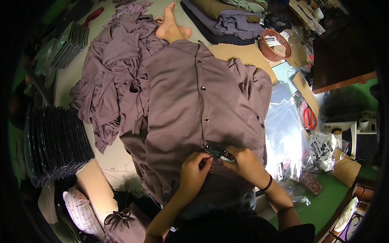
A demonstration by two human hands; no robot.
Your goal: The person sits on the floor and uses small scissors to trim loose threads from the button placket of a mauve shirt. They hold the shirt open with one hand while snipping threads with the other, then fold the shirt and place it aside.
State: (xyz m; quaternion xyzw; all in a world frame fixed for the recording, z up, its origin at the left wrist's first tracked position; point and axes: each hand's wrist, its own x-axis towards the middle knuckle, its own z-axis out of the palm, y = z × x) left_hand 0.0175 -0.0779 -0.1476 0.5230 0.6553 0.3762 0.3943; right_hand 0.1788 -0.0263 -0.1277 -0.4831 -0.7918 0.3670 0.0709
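Observation:
A mauve ribbed button-front garment [182,101] lies spread flat in front of me, with round metal buttons [206,119] down its middle. My right hand [245,164] grips a small dark thread cutter [219,152], its tip at the lowest button on the placket. My left hand [194,172] pinches the fabric right beside that button, fingers closed on the cloth. Both hands meet near the garment's lower edge.
A pile of matching mauve garments [109,77] lies to the left. Black stacked packs [56,141] sit far left. Clear plastic bags [283,129] and orange-handled scissors [310,118] lie right. A reddish basket [274,44] stands at the back. Another person's bare foot [172,26] rests above.

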